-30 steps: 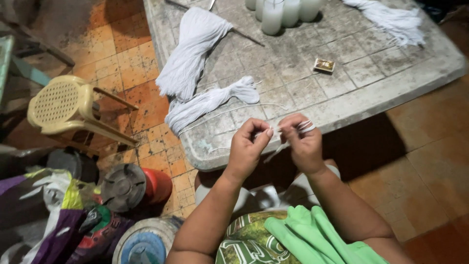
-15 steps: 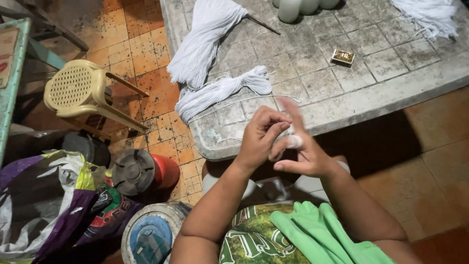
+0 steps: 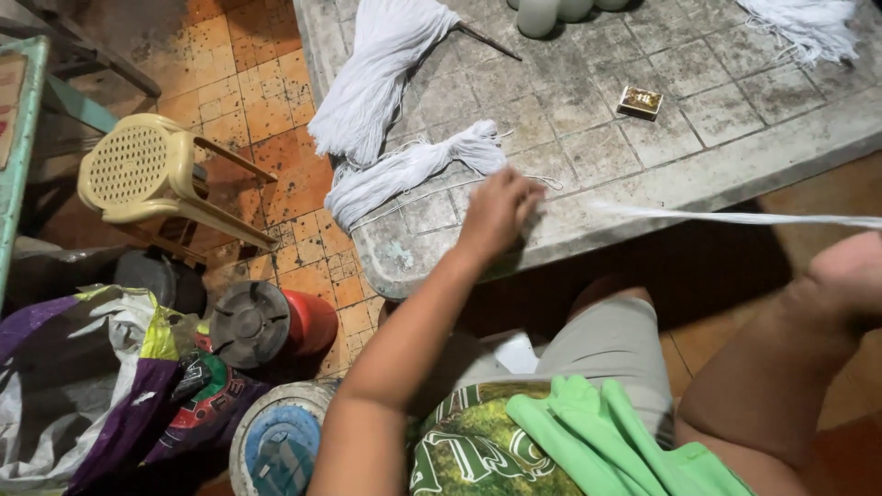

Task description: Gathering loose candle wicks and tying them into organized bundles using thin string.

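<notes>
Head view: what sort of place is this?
Probably a home or backyard workspace for handwork with string, not a factory. Signs: a worn tiled table bearing bundles of white string, a terracotta tile floor, a yellow plastic stool and household clutter beside it.

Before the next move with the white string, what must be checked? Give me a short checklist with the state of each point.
1. Left hand keeps one end of the white string: ok, the strand starts at its fingers.
2. Right hand has a grip on the other end: cannot tell, the strand runs out of the picture at the right edge.
3. String pulled straight, no sag: ok, it runs taut and level in front of the table edge.
4. String free of the small bundle on the table: cannot tell, the hand lies close to it.
5. Small box away from the string: ok, it lies further back on the table.
</notes>
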